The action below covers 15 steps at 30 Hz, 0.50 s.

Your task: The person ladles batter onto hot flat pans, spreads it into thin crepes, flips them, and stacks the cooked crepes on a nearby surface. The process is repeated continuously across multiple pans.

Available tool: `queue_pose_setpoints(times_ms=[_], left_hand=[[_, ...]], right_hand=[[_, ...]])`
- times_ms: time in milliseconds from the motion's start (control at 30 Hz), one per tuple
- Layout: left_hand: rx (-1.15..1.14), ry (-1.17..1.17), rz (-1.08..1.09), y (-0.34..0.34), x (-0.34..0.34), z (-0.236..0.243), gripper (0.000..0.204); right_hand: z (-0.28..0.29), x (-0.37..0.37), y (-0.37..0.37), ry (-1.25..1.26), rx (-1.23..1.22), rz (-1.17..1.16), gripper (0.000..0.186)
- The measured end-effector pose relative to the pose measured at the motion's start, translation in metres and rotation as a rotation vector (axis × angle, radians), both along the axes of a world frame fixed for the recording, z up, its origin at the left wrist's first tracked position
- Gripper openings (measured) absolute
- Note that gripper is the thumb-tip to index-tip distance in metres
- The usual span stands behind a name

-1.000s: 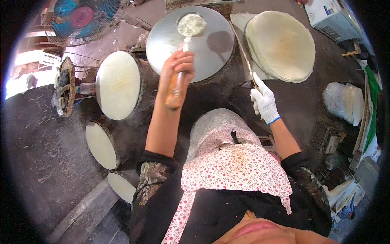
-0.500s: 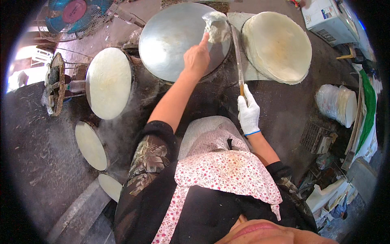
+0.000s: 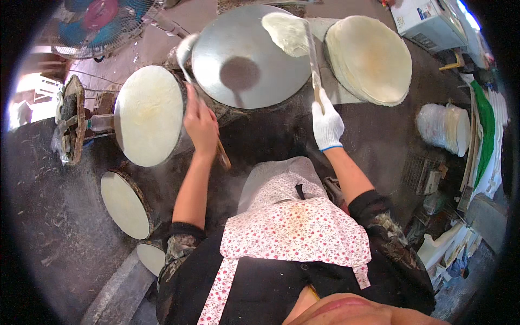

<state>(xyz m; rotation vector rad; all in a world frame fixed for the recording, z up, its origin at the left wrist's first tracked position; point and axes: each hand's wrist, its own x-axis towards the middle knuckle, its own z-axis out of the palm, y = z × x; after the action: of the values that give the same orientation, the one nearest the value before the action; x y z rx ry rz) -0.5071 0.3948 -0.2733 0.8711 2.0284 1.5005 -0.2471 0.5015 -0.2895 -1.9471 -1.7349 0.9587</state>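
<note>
My bare left hand (image 3: 200, 127) is closed round the wooden handle of a ladle (image 3: 187, 47), slightly blurred, whose pale round bowl is raised by the left rim of a round metal griddle (image 3: 238, 32). My right hand (image 3: 328, 127), in a white knitted glove, grips a long flat spatula (image 3: 313, 59) by its handle. The spatula's blade points away along the griddle's right edge. A soft, creamy white mass of batter (image 3: 287, 35) lies at the griddle's far right, against the blade. The ladle's dark shadow falls on the bare metal.
A stack of thin round pale sheets (image 3: 371, 59) stands right of the griddle. Round cream-topped plates (image 3: 149, 114) (image 3: 124, 206) run down the left side. Beyond them is a fan (image 3: 100, 21). A plastic-wrapped bundle of discs (image 3: 444, 129) lies at the right.
My left hand has left the batter, moved left and now holds the ladle. The batter looks broader and smoother. My right hand has shifted slightly away from me with the spatula.
</note>
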Motion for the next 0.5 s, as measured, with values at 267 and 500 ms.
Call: queue_pose_setpoints(times_ms=[267,500], left_hand=[[-0.042,-0.160,-0.144,-0.078,0.074,0.049,0.053],[-0.028,-0.196,-0.208,-0.108,0.051,0.054,0.058]], right_hand=[[-0.021,-0.009,0.024,-0.055,0.260,0.068,0.048],[-0.019,-0.039,0.021,-0.083,0.191,0.223,0.044]])
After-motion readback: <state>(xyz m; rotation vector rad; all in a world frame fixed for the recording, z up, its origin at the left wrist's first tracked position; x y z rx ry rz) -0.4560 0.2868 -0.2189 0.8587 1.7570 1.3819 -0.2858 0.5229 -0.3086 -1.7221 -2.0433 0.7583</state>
